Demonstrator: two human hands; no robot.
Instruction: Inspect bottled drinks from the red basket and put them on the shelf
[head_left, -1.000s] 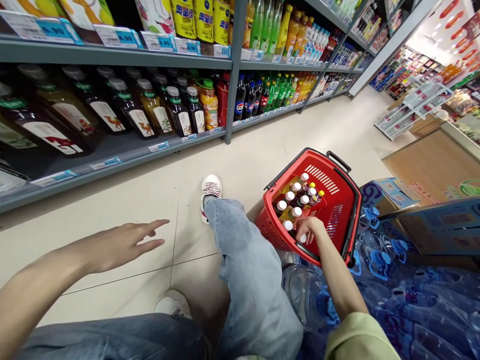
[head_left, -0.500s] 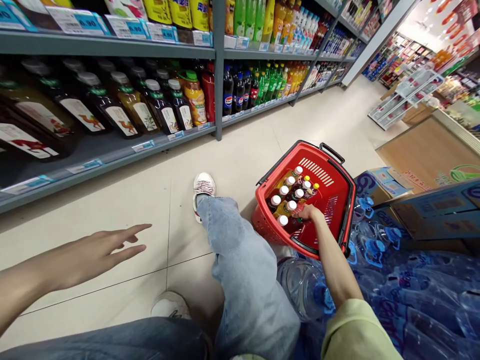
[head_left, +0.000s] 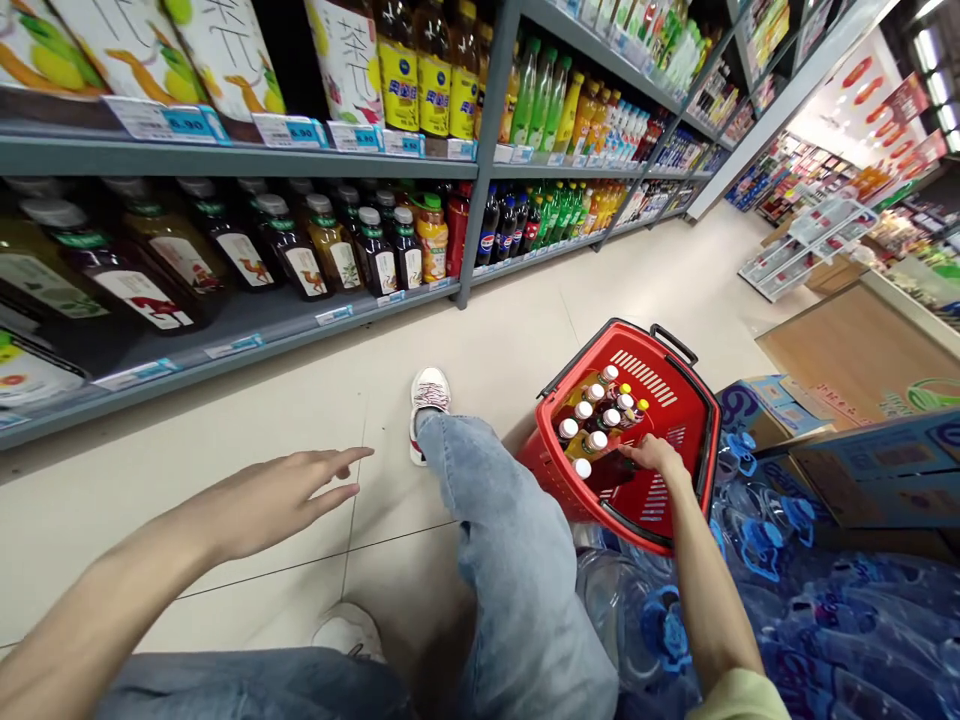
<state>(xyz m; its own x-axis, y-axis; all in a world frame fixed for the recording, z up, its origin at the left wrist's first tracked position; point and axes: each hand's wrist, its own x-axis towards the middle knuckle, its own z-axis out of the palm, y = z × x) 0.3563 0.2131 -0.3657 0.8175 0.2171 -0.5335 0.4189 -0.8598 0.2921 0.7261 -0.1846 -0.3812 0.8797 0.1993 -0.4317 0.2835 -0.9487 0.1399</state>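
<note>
Over the tiled floor (head_left: 247, 590), my left hand (head_left: 270, 500) hangs in the air with its fingers stretched out and apart, holding nothing. My right hand (head_left: 655, 453) reaches into a red shopping basket (head_left: 649, 340). Its visible fingers point left toward the bottles and look loosened, though their lower parts are hard to make out. Several drink bottles (head_left: 598, 442) with white caps stand together at the basket's left side. Behind them are a few with yellow caps (head_left: 643, 406). A dark shape (head_left: 613, 470) lies below my right fingers, partly hidden.
Grey shelves (head_left: 315, 165) of juice and soda bottles run along the left and back. Large water bottles (head_left: 667, 630) and blue cartons (head_left: 862, 470) crowd the right side. A white rack (head_left: 810, 245) stands farther off. My leg in jeans (head_left: 517, 560) is beside the basket.
The camera view has tilted up, showing more of the shelves. My right hand has drawn slightly up and back from the bottles, its fingers loosening. My left hand has moved right and stays open.
</note>
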